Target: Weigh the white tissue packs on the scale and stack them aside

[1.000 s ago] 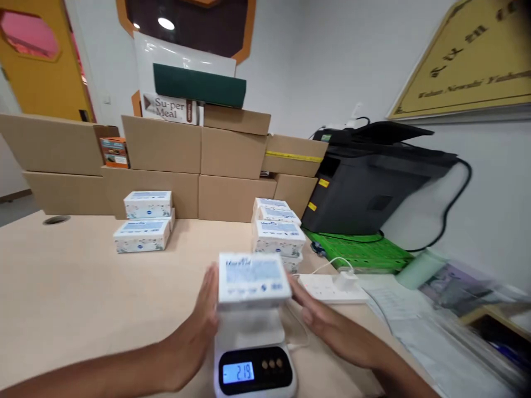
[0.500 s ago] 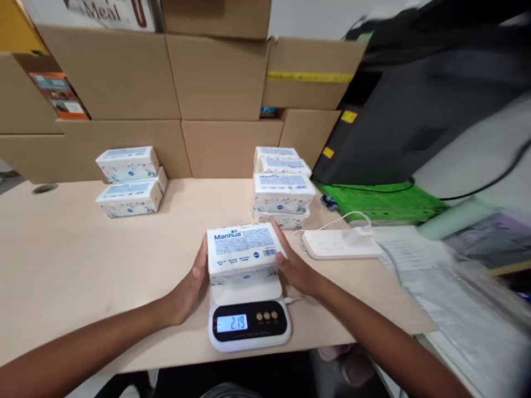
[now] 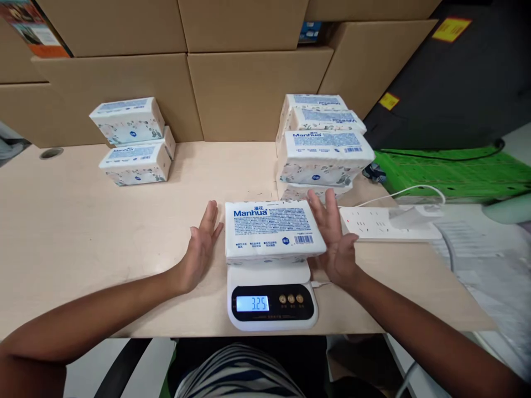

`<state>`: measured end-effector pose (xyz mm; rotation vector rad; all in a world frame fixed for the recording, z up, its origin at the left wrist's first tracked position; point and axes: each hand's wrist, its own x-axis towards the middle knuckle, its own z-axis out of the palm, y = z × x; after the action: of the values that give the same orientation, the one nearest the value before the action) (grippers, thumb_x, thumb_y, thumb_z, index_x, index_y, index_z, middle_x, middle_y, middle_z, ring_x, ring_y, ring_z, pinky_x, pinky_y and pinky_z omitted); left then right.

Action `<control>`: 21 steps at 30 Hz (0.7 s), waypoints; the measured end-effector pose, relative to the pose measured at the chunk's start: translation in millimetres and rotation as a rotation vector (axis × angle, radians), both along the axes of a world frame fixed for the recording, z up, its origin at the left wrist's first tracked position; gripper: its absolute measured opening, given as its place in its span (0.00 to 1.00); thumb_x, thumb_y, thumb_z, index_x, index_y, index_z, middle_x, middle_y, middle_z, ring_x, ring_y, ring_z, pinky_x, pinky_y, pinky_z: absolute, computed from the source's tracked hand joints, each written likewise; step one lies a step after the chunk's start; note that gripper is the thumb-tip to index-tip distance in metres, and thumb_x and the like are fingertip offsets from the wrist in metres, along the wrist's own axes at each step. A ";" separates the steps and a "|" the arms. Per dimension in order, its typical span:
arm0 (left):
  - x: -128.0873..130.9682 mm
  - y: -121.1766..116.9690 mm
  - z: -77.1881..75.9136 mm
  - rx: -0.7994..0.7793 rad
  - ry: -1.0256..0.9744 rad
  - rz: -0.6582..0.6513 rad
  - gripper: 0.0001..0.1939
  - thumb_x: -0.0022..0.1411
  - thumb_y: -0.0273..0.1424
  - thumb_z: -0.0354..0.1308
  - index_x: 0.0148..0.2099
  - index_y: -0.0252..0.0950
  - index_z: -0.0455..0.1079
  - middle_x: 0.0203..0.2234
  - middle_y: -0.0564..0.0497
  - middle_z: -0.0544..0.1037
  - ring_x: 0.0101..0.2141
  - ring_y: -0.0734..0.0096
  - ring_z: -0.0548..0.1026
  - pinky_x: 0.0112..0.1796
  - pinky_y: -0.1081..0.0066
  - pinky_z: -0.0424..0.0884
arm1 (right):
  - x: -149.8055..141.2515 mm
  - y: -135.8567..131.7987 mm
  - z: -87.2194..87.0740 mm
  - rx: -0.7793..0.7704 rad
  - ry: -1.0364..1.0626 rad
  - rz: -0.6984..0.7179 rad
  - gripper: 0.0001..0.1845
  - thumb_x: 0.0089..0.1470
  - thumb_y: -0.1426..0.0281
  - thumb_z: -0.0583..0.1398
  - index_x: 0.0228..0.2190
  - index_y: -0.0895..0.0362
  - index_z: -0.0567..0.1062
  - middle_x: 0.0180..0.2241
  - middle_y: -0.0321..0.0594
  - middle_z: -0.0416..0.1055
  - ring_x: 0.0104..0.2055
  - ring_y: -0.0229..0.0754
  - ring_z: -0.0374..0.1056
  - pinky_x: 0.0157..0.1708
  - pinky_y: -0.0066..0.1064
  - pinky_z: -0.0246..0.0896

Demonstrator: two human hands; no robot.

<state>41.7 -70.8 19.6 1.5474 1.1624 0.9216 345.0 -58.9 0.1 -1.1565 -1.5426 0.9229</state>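
A white tissue pack (image 3: 274, 229) with blue Manhua print rests on the white digital scale (image 3: 269, 273), whose lit display reads about 3.25. My left hand (image 3: 199, 246) is held open to the left of the pack, with a visible gap between them. On the other side, my right hand (image 3: 336, 243) is open with fingers spread, close against the pack's right edge; whether it touches is hard to tell. Behind it stands a pile of similar tissue packs (image 3: 326, 157). Two more stacked tissue packs (image 3: 135, 163) sit at the back left.
Cardboard boxes (image 3: 249, 94) line the back of the wooden table (image 3: 103, 232). A white power strip (image 3: 373, 224) with a plugged-in cable lies to the right, before a green crate (image 3: 456, 171). A round cable hole (image 3: 52, 153) is at the far left.
Both hands have let go of the tissue pack and moved outward, fingers opening. The scale reading has gone from about 2.19 to 3.25. The head view has tilted downward.
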 end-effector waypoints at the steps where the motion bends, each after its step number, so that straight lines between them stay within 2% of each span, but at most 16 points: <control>1: -0.2 -0.1 -1.3 -0.007 -0.043 -0.014 0.47 0.70 0.68 0.18 0.84 0.58 0.30 0.83 0.64 0.40 0.81 0.55 0.43 0.75 0.47 0.60 | 0.9 3.1 -1.3 0.017 0.009 -0.031 0.60 0.56 0.24 0.32 0.79 0.38 0.30 0.83 0.40 0.41 0.83 0.59 0.45 0.73 0.61 0.60; 4: -1.0 -1.4 -3.5 -0.044 -0.169 -0.097 0.46 0.71 0.68 0.22 0.83 0.59 0.26 0.83 0.65 0.33 0.82 0.55 0.38 0.78 0.47 0.51 | 3.9 10.4 -5.3 0.055 0.085 -0.082 0.58 0.58 0.26 0.33 0.79 0.38 0.31 0.83 0.41 0.42 0.84 0.58 0.43 0.75 0.61 0.54; 8: -1.8 -1.2 -5.4 -0.012 -0.224 -0.138 0.45 0.73 0.66 0.22 0.84 0.55 0.25 0.83 0.63 0.28 0.82 0.53 0.30 0.79 0.44 0.41 | 6.8 12.6 -5.6 0.058 0.223 -0.097 0.56 0.58 0.24 0.39 0.79 0.33 0.37 0.83 0.36 0.42 0.84 0.58 0.39 0.77 0.65 0.47; 11: -1.8 -0.4 -6.6 0.012 -0.262 -0.165 0.42 0.75 0.63 0.22 0.84 0.55 0.27 0.83 0.64 0.26 0.81 0.55 0.24 0.79 0.44 0.34 | 8.6 11.9 -2.5 0.048 0.252 -0.096 0.57 0.57 0.23 0.40 0.78 0.31 0.38 0.83 0.34 0.42 0.85 0.58 0.37 0.78 0.66 0.43; 19: -1.4 -0.4 -9.0 0.023 -0.271 -0.174 0.41 0.76 0.62 0.23 0.84 0.56 0.29 0.83 0.64 0.27 0.81 0.55 0.24 0.79 0.44 0.34 | 15.1 10.8 4.4 0.031 0.189 -0.112 0.56 0.57 0.24 0.40 0.78 0.29 0.36 0.83 0.32 0.40 0.85 0.59 0.34 0.77 0.67 0.43; 21: -1.0 1.1 -10.2 0.030 -0.276 -0.167 0.42 0.76 0.63 0.24 0.84 0.56 0.28 0.83 0.63 0.27 0.81 0.54 0.24 0.79 0.43 0.34 | 17.5 10.5 7.3 0.032 0.146 -0.133 0.55 0.57 0.25 0.37 0.78 0.29 0.33 0.83 0.31 0.38 0.85 0.58 0.34 0.77 0.66 0.44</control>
<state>40.7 -69.7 9.4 1.4627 0.8152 1.0068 362.5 -48.4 7.4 -1.1298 -1.3421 0.8711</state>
